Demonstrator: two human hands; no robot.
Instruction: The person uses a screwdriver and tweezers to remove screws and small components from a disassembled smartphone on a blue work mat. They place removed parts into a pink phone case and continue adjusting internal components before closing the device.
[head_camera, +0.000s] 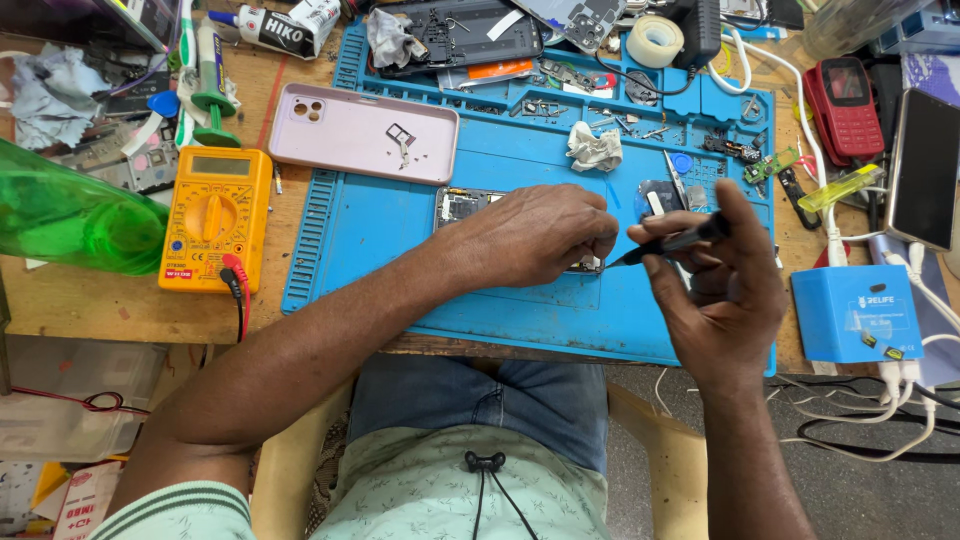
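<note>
A wooden worktop (90, 300) is seen from above, and most of its middle is covered by a blue repair mat (500, 300) with ribbed edges and small trays along its far side. At the left edge a green translucent plastic bottle (70, 215) is laid on its side, well apart from the hands. Beside it a yellow multimeter (212, 215) is placed flat, its red and black leads trailing off the near edge. A pink phone back cover (360, 132) is laid across the mat's far left corner, with a small SIM tray resting on it. At the right, off the mat, a blue box-shaped charger (855, 312) is set near the worktop's edge, and a red keypad phone (845, 105) lies further back.

Near the mat's centre an opened smartphone (465, 205) is lying flat, largely covered by the left hand (530, 235), which is curled and pressed down on it, the fingertips gathered at the phone's right end. A black screwdriver (672, 242) is pinched between thumb and fingers of the right hand (725, 285), and its tip is brought to the phone's edge, just beside the left fingertips. A crumpled white tissue (593, 148) is left behind the hands, and a roll of clear tape (654, 41) sits at the mat's far edge.
</note>
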